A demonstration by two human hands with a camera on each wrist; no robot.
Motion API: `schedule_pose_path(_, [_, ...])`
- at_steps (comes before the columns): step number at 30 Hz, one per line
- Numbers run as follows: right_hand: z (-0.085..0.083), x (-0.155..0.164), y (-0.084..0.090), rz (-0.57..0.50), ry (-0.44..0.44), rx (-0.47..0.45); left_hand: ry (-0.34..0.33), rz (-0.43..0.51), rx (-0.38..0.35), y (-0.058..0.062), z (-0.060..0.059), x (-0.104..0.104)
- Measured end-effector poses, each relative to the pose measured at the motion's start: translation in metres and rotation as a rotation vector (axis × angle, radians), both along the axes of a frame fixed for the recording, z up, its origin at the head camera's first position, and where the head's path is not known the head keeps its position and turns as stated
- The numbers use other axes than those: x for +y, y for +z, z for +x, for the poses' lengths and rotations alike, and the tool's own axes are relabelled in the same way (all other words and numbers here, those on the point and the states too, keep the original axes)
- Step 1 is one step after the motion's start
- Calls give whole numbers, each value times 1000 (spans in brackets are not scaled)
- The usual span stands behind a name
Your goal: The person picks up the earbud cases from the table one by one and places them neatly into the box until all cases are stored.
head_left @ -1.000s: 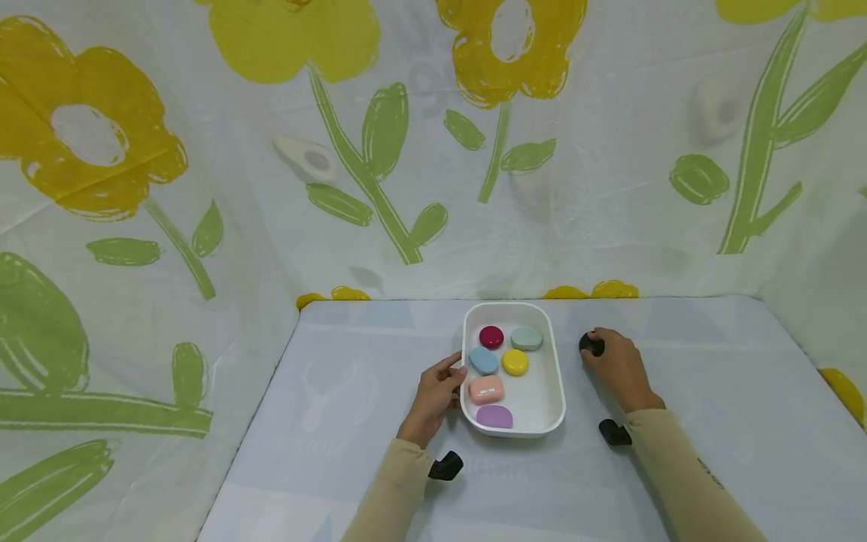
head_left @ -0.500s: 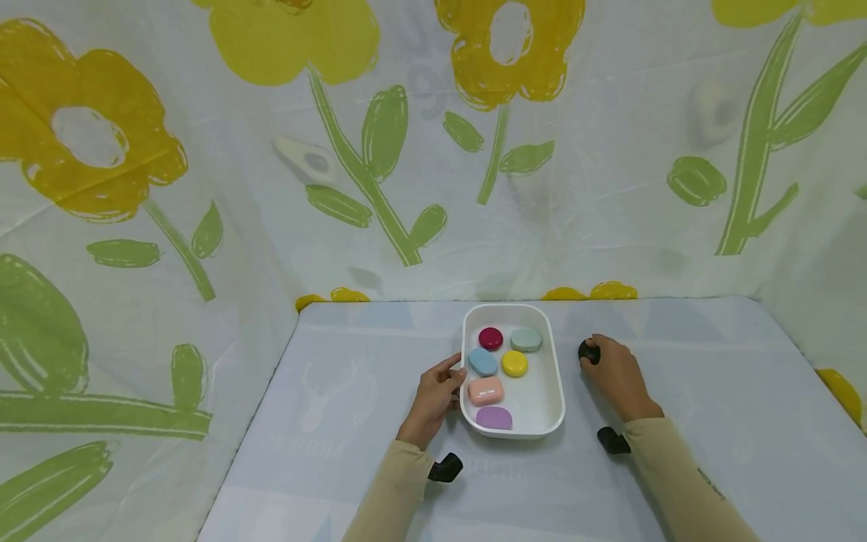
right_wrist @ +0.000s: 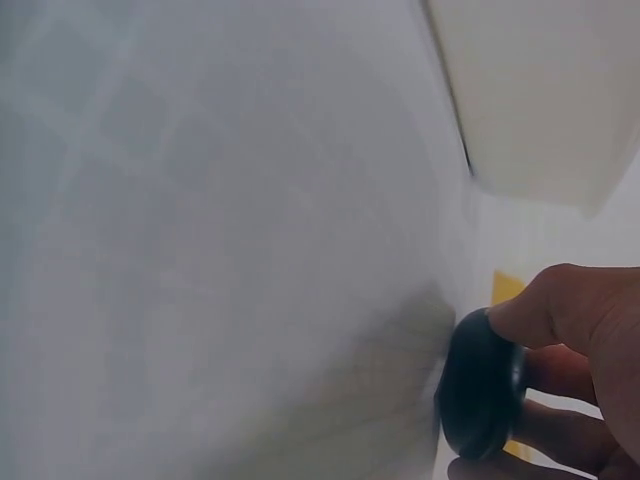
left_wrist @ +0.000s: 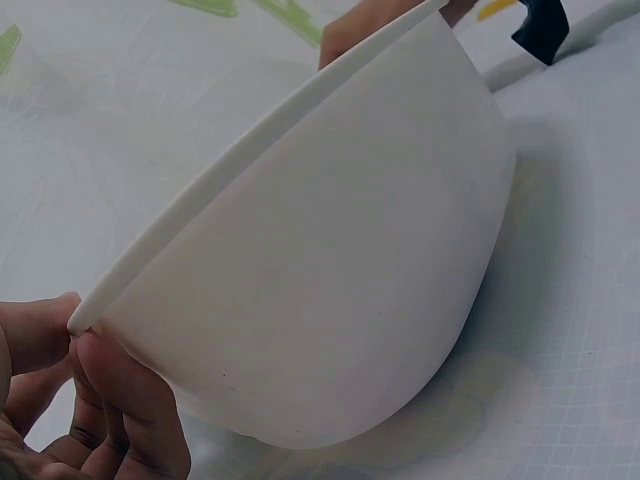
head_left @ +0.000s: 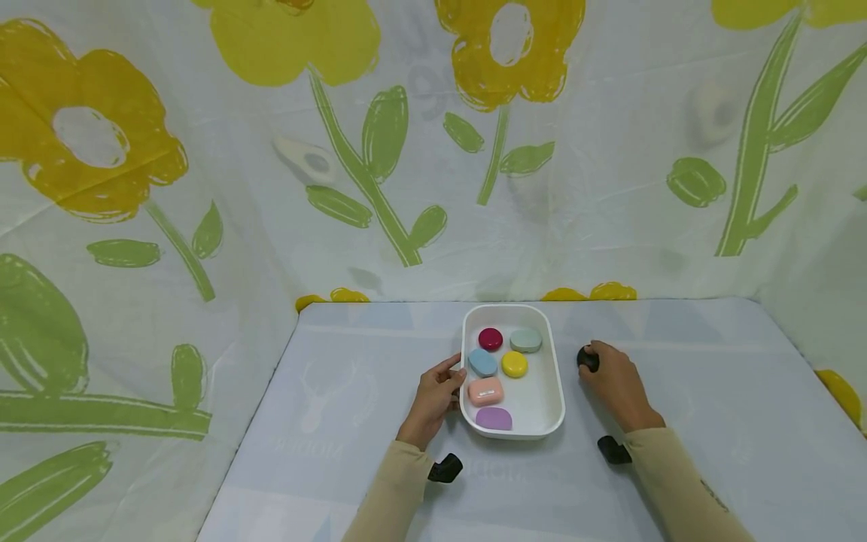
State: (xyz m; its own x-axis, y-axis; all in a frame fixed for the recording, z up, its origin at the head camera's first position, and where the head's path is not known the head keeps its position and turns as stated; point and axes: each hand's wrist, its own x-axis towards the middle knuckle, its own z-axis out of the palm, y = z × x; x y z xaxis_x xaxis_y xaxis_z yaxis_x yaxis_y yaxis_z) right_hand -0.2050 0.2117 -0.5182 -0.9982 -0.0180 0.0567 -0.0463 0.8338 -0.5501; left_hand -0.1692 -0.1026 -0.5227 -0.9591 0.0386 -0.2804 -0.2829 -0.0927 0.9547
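While the left hand grips the white tray's left rim on the worktop, the right hand pinches a black disc just right of it.

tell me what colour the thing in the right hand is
Black: the puck pinched by the right hand shows best in the right wrist view.

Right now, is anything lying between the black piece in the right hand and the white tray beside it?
Nothing visible does. The right hand pinches the black piece just right of the white tray, with only bare table between them. The tray's right half shows no pieces.
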Motion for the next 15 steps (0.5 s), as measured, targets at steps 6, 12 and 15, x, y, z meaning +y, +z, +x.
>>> schedule_pose_path(6, [5,0,1,-4,18,1,0,5,3,1,1,0])
schedule_pose_path(12, [10,-1,-2,-5,28,19,0,7,4,0,0,0])
schedule_pose_path(15, [12,-2,-2,-5,27,11,2,8,5,0,0,0])
